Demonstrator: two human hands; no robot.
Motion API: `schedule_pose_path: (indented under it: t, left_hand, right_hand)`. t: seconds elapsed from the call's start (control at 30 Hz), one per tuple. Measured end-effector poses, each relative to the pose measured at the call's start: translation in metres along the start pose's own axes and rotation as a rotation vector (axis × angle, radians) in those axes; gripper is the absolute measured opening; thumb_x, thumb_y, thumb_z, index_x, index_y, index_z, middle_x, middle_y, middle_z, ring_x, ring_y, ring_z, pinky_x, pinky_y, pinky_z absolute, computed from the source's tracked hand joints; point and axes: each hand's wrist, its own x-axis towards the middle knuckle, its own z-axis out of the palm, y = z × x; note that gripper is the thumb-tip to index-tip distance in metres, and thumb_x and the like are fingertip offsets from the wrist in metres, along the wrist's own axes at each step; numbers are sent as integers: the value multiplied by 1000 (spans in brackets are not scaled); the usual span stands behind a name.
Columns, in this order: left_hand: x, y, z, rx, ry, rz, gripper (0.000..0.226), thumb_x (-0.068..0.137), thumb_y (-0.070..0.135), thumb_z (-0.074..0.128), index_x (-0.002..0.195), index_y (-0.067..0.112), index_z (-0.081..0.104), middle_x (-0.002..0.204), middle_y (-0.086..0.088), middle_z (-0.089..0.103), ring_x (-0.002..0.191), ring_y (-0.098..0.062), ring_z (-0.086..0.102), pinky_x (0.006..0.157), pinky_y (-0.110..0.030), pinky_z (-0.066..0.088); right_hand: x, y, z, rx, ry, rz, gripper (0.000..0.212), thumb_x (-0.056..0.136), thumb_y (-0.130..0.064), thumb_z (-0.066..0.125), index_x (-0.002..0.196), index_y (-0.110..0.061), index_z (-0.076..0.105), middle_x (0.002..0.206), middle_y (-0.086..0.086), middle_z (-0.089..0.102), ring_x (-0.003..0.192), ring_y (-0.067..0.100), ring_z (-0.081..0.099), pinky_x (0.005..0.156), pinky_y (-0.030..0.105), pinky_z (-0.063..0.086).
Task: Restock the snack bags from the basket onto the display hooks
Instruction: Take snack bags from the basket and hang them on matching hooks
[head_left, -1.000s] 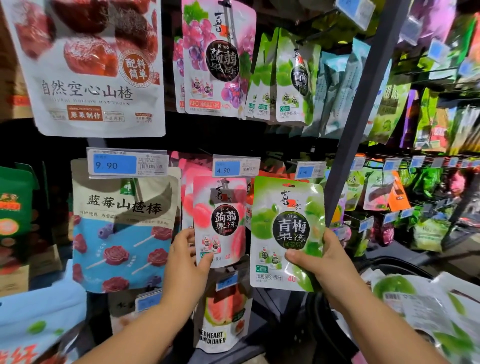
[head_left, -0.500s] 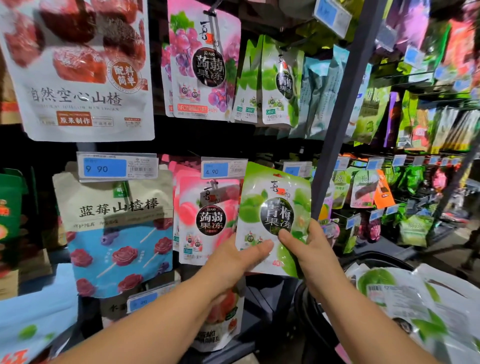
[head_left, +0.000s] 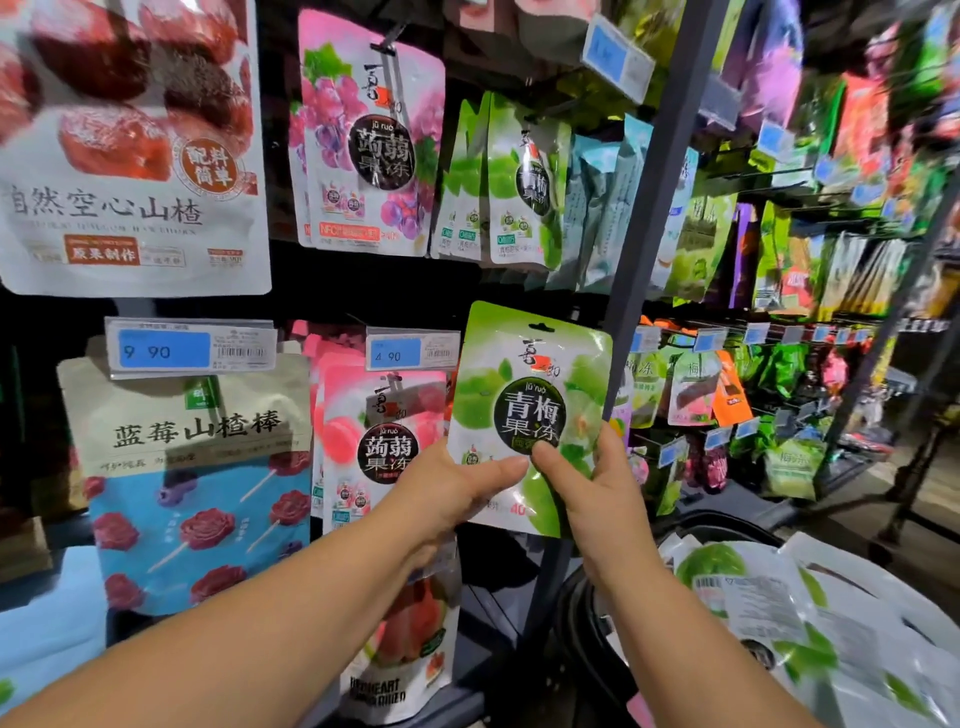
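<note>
Both hands hold one green plum jelly bag (head_left: 530, 384) upright in front of the display rack. My left hand (head_left: 452, 488) pinches its lower left part with the thumb on the front. My right hand (head_left: 597, 493) grips its lower right part. The bag has a hang hole at its top edge. Matching green bags (head_left: 524, 182) hang on a hook in the row above. A dark basket (head_left: 587, 613) at the lower right holds more green and white snack bags (head_left: 769, 597).
Pink jelly bags (head_left: 384, 447) hang just left of the held bag under a 4.90 price tag (head_left: 410, 351). A blue hawthorn stick bag (head_left: 192, 478) and a large white hawthorn bag (head_left: 130, 156) hang further left. A grey upright post (head_left: 649, 208) stands behind the held bag.
My left hand left the pink jelly bag and took hold of the green bag. Both hands have raised the green bag up and a little left.
</note>
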Motion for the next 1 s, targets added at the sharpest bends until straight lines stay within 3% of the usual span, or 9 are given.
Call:
schedule_pose_path:
  t: [0.17, 0.23, 0.33, 0.43, 0.53, 0.63, 0.73, 0.9, 1.0]
  left_hand:
    - [18, 25, 11, 16, 6, 92, 21, 85, 3, 71, 105, 10, 71, 93, -2, 78, 83, -14, 74, 64, -17, 54]
    - [31, 43, 17, 11, -7, 122, 8, 88, 0, 67, 95, 4, 67, 70, 5, 74, 59, -3, 69, 53, -11, 49]
    - [51, 68, 26, 46, 12, 182, 16, 92, -2, 60, 85, 11, 55, 41, 11, 53, 36, 4, 48, 39, -6, 35]
    - [82, 81, 28, 71, 75, 218, 4, 89, 10, 70, 87, 9, 66, 65, 5, 70, 57, -5, 61, 50, -13, 45]
    - [109, 98, 33, 107, 80, 223, 23, 82, 28, 78, 102, 17, 72, 94, -2, 76, 81, -18, 71, 71, -27, 56]
    - [130, 116, 37, 177, 65, 231, 17, 82, 35, 77, 84, 20, 70, 66, 12, 67, 57, -5, 58, 53, -18, 43]
    - [144, 132, 43, 142, 83, 230, 11, 90, 23, 72, 81, 20, 65, 51, 15, 59, 43, 3, 52, 43, -9, 38]
    - [165, 152, 46, 143, 86, 246, 14, 91, 26, 70, 80, 20, 63, 53, 17, 61, 46, 6, 55, 50, -12, 43]
    - [176, 158, 45, 188, 98, 262, 17, 92, 33, 68, 89, 17, 65, 61, 15, 63, 54, 1, 58, 56, -16, 45]
  right_hand:
    - [21, -18, 1, 6, 81, -20, 48, 85, -25, 76, 124, -32, 49, 110, -5, 72, 97, 8, 70, 87, 30, 55]
    - [34, -25, 2, -9, 92, -57, 56, 85, -25, 76, 125, -39, 39, 106, 0, 73, 97, 16, 71, 89, 39, 55]
    - [55, -41, 1, -56, 78, -120, 61, 87, -26, 74, 116, -57, 31, 110, 1, 66, 99, 17, 68, 85, 35, 53]
    - [80, -56, -3, -111, 36, -181, 52, 90, -27, 70, 113, -60, 37, 115, -14, 55, 105, 6, 60, 83, 24, 48]
    - [110, -62, -7, -212, 67, -230, 38, 90, -32, 70, 117, -53, 53, 124, -12, 55, 114, 10, 56, 100, 38, 48]
    - [135, -71, -7, -241, 94, -227, 38, 91, -32, 68, 122, -49, 54, 130, -4, 55, 117, 14, 55, 105, 43, 45]
    - [154, -79, -6, -212, 101, -250, 38, 92, -31, 66, 121, -52, 53, 132, -5, 53, 119, 16, 55, 106, 44, 44]
    - [178, -86, -1, -184, 115, -261, 38, 96, -32, 62, 125, -54, 52, 133, -8, 51, 119, 13, 51, 95, 32, 41]
    - [187, -89, 4, -154, 123, -266, 35, 97, -32, 60, 116, -60, 52, 134, -9, 50, 120, 9, 50, 99, 33, 41]
